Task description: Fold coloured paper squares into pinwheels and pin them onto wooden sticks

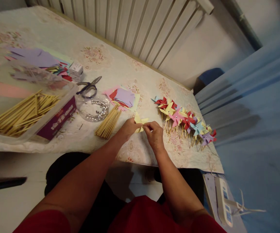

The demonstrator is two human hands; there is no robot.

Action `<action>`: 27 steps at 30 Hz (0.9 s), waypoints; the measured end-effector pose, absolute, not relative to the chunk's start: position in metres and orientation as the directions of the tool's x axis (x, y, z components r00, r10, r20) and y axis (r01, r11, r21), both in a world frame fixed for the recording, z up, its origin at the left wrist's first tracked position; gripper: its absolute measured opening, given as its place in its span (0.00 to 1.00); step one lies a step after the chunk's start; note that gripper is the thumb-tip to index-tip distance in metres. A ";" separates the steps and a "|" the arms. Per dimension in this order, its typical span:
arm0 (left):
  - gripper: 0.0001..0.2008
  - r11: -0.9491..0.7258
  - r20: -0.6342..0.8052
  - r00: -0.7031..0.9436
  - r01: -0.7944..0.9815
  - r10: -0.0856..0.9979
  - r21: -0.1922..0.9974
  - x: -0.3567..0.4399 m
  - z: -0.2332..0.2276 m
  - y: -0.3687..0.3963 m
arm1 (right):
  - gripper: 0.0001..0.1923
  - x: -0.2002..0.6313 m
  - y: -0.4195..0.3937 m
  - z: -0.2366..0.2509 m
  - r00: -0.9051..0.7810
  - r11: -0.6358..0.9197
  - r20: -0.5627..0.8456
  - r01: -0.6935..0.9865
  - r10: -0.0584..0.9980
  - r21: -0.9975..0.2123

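Above the front part of the table, a yellow paper pinwheel (138, 120) is held between both hands. My left hand (129, 127) closes on its left side, thumb lying over the paper. My right hand (153, 133) pinches at the pinwheel's centre; whether a pin is between those fingertips is too small to tell. To the left of my left hand lies a bundle of thin wooden sticks (108, 122). Behind it is a stack of coloured paper squares (124, 98), purple on top. A clear round dish (89, 113) holds small shiny pieces.
Finished pinwheels on sticks (177, 117) lie in a row at right. Scissors (89, 87) rest behind the dish. A clear plastic bin (69, 97) with many sticks stands at left, near small boxes (76, 69) and purple paper (34, 57). A power strip (223, 200) sits low at right.
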State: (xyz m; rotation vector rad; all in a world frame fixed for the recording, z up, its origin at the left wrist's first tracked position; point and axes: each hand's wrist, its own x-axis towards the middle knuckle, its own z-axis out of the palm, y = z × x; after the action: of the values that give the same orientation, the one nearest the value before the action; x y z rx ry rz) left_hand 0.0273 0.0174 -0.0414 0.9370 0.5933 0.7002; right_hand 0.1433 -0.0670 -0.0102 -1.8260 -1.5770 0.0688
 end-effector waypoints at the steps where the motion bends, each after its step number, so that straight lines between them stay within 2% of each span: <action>1: 0.14 0.403 -0.158 0.634 -0.263 0.757 0.877 0.027 -0.041 0.017 | 0.06 0.143 -0.067 -0.010 0.248 0.007 0.402 0.844 0.882 -0.536; 8: 0.12 0.354 -0.158 0.611 -0.214 0.776 0.910 0.029 -0.043 0.017 | 0.06 0.146 -0.066 -0.012 0.212 0.021 0.400 0.864 0.892 -0.503; 13: 0.10 0.189 -0.139 0.529 -0.042 0.837 0.981 0.029 -0.042 0.017 | 0.06 0.149 -0.063 -0.009 0.188 0.001 0.365 0.888 0.912 -0.460; 19: 0.07 0.060 -0.083 0.462 0.064 0.883 0.996 0.030 -0.041 0.016 | 0.07 0.145 -0.061 -0.003 0.207 -0.056 0.334 0.910 0.920 -0.411; 22: 0.06 0.014 -0.060 0.441 0.105 0.895 0.994 0.029 -0.040 0.015 | 0.07 0.141 -0.057 -0.007 0.295 -0.094 0.322 0.850 0.900 -0.518; 25: 0.06 -0.029 -0.046 0.418 0.172 0.907 0.985 0.028 -0.039 0.015 | 0.07 0.138 -0.053 -0.014 0.444 -0.181 0.218 0.696 0.869 -0.695; 27: 0.06 -0.050 -0.037 0.409 0.200 0.912 0.979 0.028 -0.039 0.015 | 0.07 0.138 -0.051 -0.016 0.481 -0.211 0.161 0.629 0.862 -0.749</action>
State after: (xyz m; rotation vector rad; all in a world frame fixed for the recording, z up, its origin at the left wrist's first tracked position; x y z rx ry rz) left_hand 0.0278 0.0152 -0.0388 1.5341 1.0260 0.7880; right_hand 0.1378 -0.0513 -0.0159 -1.9361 -1.2359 0.3729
